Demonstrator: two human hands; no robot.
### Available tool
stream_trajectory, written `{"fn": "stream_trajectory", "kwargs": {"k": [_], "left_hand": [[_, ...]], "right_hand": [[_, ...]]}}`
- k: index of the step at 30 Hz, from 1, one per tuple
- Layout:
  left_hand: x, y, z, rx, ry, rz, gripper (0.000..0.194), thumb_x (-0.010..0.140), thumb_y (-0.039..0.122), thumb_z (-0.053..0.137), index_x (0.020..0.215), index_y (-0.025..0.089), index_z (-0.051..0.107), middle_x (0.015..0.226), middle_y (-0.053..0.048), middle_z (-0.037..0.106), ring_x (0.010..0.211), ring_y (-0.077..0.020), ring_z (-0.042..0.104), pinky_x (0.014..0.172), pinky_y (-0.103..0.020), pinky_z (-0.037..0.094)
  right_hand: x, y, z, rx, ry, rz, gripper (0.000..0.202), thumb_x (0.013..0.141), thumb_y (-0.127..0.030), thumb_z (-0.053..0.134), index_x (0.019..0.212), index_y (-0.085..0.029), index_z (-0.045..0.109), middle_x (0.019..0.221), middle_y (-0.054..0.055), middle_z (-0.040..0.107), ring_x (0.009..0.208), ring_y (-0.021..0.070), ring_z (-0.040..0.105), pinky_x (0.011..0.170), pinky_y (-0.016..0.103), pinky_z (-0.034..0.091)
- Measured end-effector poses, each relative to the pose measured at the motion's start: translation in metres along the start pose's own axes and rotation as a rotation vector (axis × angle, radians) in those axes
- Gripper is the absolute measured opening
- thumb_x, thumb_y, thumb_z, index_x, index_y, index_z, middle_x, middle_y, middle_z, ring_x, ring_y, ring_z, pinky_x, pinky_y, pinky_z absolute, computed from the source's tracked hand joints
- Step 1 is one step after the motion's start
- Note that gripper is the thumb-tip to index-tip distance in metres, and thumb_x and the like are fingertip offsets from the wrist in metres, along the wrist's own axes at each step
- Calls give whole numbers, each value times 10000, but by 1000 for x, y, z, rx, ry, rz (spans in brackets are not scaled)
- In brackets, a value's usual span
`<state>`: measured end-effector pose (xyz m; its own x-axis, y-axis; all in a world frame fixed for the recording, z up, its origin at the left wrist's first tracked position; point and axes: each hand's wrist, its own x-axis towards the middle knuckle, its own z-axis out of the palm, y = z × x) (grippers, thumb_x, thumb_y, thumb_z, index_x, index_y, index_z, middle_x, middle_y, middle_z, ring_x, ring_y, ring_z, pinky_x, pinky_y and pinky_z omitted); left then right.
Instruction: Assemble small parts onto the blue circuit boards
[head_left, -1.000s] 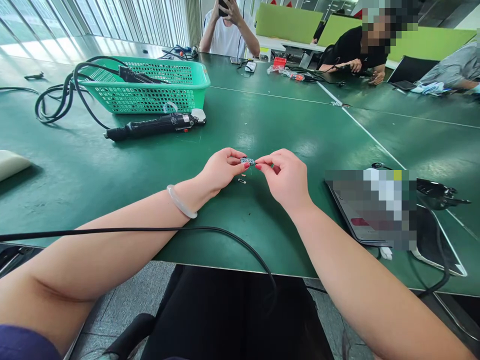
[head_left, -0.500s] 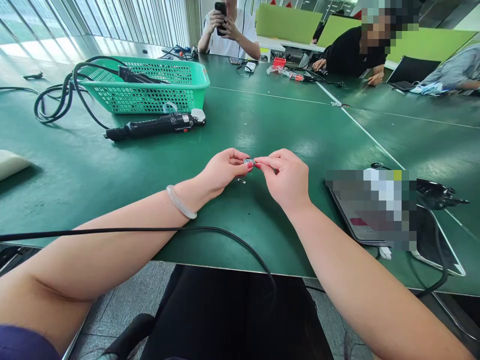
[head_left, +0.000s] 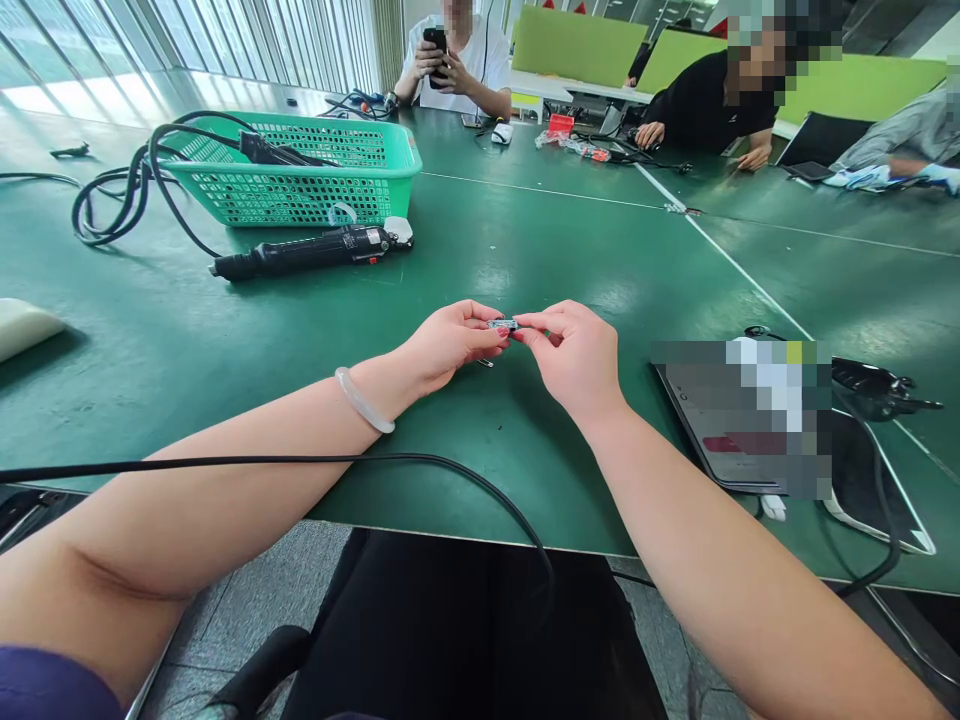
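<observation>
One green basket [head_left: 300,188], black cable [head_left: 259,148] inside, part over rim. Left hand [head_left: 450,345] and right hand [head_left: 576,355] pinch small part [head_left: 501,325].

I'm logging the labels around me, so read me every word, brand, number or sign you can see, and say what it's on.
No text is readable.
Black handheld tool: pale label marks, too small to read.
Dark flat device: mostly pixelated, nothing legible.
Small part between the left hand and right hand: too small to tell.
</observation>
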<state>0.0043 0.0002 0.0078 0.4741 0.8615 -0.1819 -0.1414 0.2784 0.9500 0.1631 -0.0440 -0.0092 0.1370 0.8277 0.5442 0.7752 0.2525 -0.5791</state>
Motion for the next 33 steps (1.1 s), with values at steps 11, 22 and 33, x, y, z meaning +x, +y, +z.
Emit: {"fn": "stream_trajectory", "kwargs": {"k": [11,22,33], "left_hand": [[4,-5,-4,185,-58,116,161,813,114,695,946,111,604,757,-24,680,694,-93,612,746,-297,486],[21,-8,-22,609,196,232,120,781,135,659,886,181,626,767,-33,680,699,-151,604,727,-315,460],[16,-2,-23,1070,175,296,121,813,133,565,889,209,620,844,-51,648,755,-194,529,740,-323,391]], "right_hand": [[-1,-3,-1,35,-27,-10,154,825,-204,665,906,-237,791,816,21,663,649,139,558,646,324,475],[2,3,17,-120,-278,29,127,835,-222,668,926,-199,753,946,42,661,691,139,556,664,323,446],[9,6,33,-355,-379,-75,202,919,-210,503,832,-200,684,962,64,639,733,178,565,586,324,356]]}}
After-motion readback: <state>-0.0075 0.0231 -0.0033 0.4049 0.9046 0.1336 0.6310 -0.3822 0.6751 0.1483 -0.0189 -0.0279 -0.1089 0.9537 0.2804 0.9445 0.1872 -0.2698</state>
